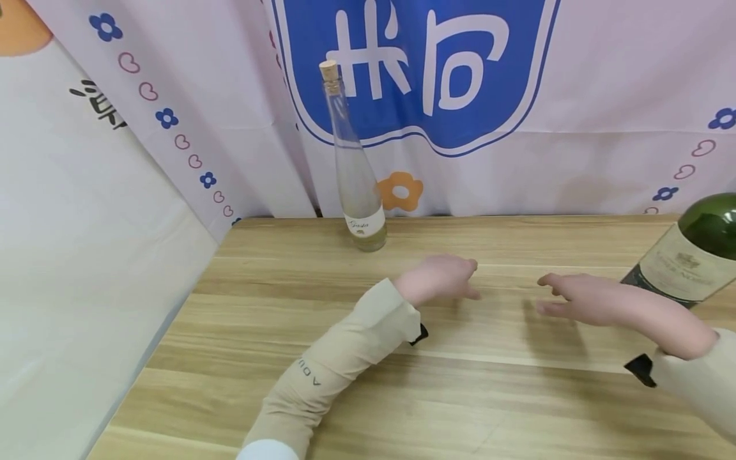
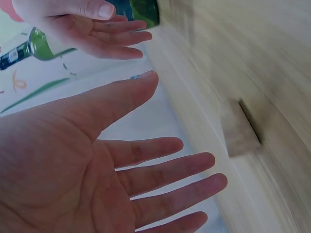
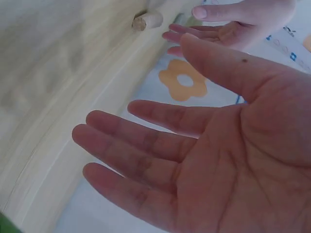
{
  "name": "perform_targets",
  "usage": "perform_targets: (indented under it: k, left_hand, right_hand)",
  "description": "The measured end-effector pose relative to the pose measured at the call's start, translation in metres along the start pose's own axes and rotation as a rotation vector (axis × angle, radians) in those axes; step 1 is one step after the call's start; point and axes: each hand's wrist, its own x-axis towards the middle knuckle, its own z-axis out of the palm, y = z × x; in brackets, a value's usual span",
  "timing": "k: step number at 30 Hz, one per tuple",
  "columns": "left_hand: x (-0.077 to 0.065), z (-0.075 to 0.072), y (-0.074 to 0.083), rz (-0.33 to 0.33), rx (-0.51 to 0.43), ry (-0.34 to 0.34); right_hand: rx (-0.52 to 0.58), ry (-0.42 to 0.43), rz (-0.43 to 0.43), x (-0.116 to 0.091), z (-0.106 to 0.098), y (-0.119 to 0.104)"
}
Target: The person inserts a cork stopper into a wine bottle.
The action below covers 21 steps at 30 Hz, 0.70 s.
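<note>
Cork (image 2: 238,130) lies nearer left hand (image 1: 438,279) than right hand (image 1: 604,301); both hands unclenched

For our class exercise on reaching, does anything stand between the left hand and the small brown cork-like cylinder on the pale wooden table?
Nothing visible does: the left wrist view shows no object between the left hand and the brown cork-like cylinder on the wooden table. The head view does not show the cylinder.

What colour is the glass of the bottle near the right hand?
The bottle is green; the head view shows it best.
</note>
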Motion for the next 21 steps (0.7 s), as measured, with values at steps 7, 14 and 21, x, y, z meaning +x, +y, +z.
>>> perform_targets:
  k: [7,14,21]
  left_hand:
    - [0.005,-0.002,0.019,0.027,0.041,-0.007]
    - [0.012,0.001,0.038,0.043,0.065,-0.025]
    - [0.023,0.005,0.058,0.086,0.066,0.011]
  right_hand:
    - [-0.029,0.089,0.055,-0.031,0.007,0.011]
    - [-0.113,0.126,0.153,-0.055,0.014,0.022]
    - [-0.141,0.206,0.252,-0.076,0.017,0.041]
